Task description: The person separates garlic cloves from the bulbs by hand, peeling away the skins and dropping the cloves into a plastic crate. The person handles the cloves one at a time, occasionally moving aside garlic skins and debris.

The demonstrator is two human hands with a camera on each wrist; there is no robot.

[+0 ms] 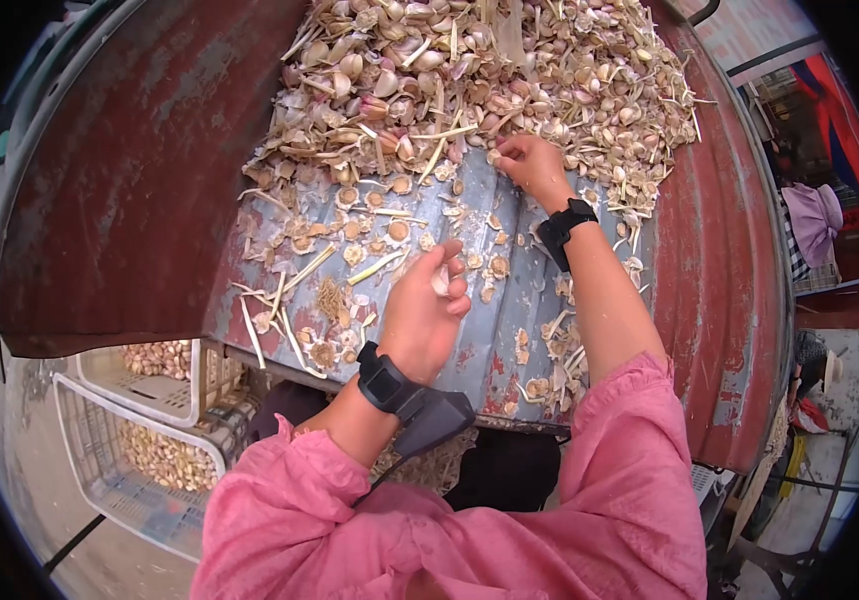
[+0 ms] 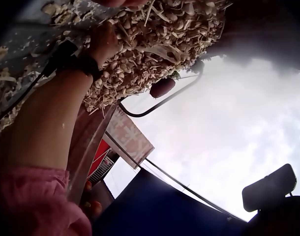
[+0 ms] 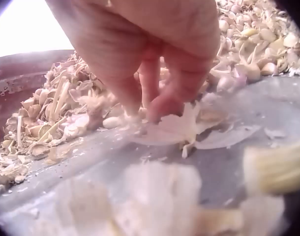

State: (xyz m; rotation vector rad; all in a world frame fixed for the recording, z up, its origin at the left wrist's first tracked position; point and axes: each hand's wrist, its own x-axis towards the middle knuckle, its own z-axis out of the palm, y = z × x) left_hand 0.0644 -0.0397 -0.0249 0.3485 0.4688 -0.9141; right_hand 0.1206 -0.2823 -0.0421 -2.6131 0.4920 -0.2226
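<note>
Garlic clove (image 1: 441,281) sits pinched in my left hand (image 1: 422,312), fingers curled round it, above the desk's (image 1: 510,290) near edge. Further right, my right hand (image 1: 530,163) pinches a papery piece (image 3: 174,129) at the garlic heap's (image 1: 470,70) front edge.

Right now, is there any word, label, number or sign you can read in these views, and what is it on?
Nothing can be read.
Red-and-white sign board, left wrist view: red characters, too blurred and tilted to read.
Pale board at the top right of the head view: faint marks, too small to read.
Black wrist straps near the garlic pile: no lettering visible.
</note>
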